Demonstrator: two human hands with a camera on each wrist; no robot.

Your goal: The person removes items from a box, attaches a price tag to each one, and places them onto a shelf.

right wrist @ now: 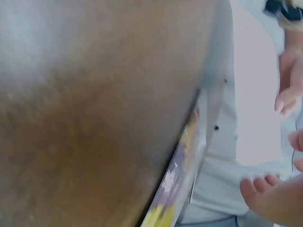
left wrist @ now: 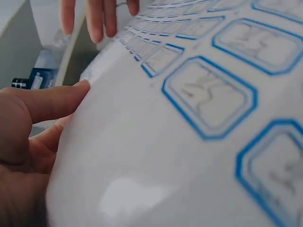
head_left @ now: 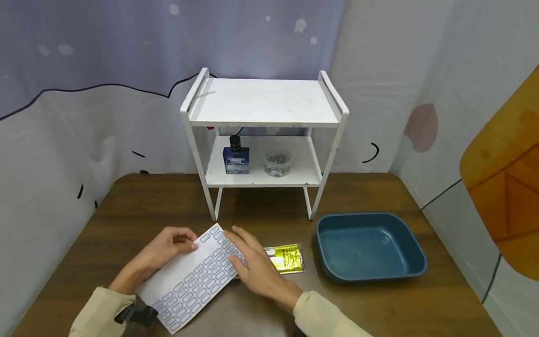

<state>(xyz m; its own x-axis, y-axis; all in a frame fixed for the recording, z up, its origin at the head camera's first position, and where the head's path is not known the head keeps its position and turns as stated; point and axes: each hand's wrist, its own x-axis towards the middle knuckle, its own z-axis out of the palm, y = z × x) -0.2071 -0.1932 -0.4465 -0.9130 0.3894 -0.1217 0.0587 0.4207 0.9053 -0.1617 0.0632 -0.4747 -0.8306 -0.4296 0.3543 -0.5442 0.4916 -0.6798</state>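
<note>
A white sheet of label stickers (head_left: pixel 191 283), printed with rows of blue-framed labels, is held tilted over the front of the table. My left hand (head_left: pixel 168 248) pinches its left edge; thumb and fingers show at that edge in the left wrist view. Over the sheet's upper right corner in the head view is my right hand (head_left: pixel 257 269), fingers extended. From the right wrist, these fingertips (right wrist: pixel 248 189) appear just off the sheet's end, with nothing between them. A shiny gold packet (head_left: pixel 290 260) lies on the table, partly hidden behind the right hand.
A white two-tier shelf (head_left: pixel 265 100) stands at the back. Its lower tier carries a blue perfume bottle (head_left: pixel 236 161) and a small clear jar (head_left: pixel 278 164). To the right on the brown table (head_left: pixel 446 304) sits a teal tray (head_left: pixel 366 248). Printed curtains hang behind.
</note>
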